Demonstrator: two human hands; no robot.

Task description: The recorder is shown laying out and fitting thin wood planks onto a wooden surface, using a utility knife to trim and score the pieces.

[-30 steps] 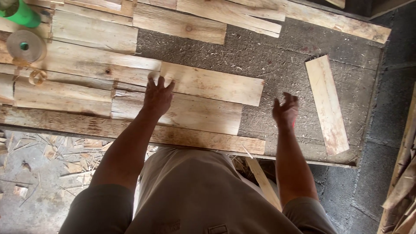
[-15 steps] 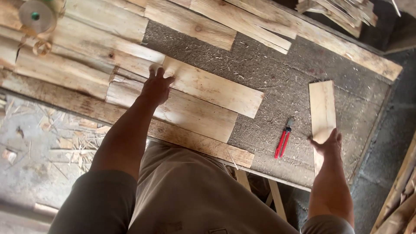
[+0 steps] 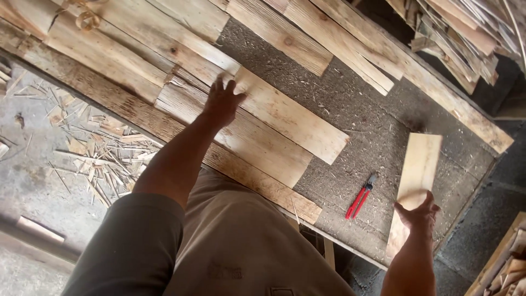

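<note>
Right hand (image 3: 419, 215) takes a loose grip on the near part of a short plank (image 3: 417, 170) lying on the bench (image 3: 361, 120), with red pliers (image 3: 360, 196) just left of it. Farther off, left hand (image 3: 222, 101) presses flat, fingers spread, holding nothing, on a long board (image 3: 290, 115) among other laid boards.

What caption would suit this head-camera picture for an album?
Left hand pressing laid wooden boards, right hand gripping a loose plank beside red-handled pliers.
</note>
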